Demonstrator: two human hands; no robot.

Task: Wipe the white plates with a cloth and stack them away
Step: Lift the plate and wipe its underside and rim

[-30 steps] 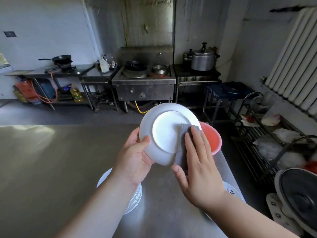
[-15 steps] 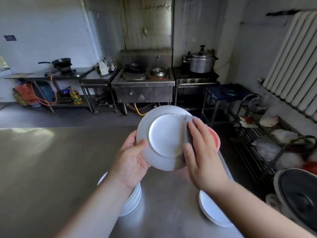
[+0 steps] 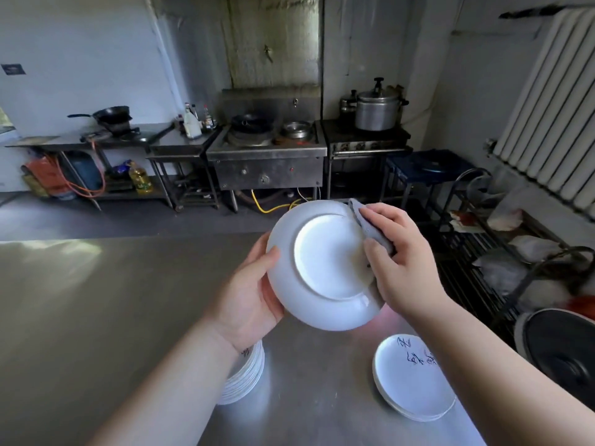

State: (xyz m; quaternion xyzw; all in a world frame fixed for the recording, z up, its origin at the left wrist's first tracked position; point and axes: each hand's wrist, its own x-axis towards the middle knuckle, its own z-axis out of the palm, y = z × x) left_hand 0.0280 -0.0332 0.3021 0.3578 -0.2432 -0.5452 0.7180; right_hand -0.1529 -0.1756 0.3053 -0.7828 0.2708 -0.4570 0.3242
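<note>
I hold a white plate (image 3: pixel 325 268) up over the steel table, its underside turned toward me. My left hand (image 3: pixel 251 291) grips its left rim, thumb on the back. My right hand (image 3: pixel 396 262) grips a grey cloth (image 3: pixel 370 225) and presses it against the plate's upper right rim. Below my left forearm stands a tall stack of white plates (image 3: pixel 244 375), partly hidden. A lower stack of white plates (image 3: pixel 412 381) with dark writing on the top one lies at the table's right front.
The steel table (image 3: pixel 112 317) spreads to the left. Its right edge drops to a wire rack (image 3: pixel 502 252) and a fan (image 3: pixel 563 355). A stove (image 3: pixel 267 156), pots and side tables line the far wall. A radiator (image 3: pixel 553 117) hangs on the right.
My right hand slid the cloth from the plate's lower right up to its upper right rim. The plate tilted and moved slightly. The view dropped, showing the right stack fully.
</note>
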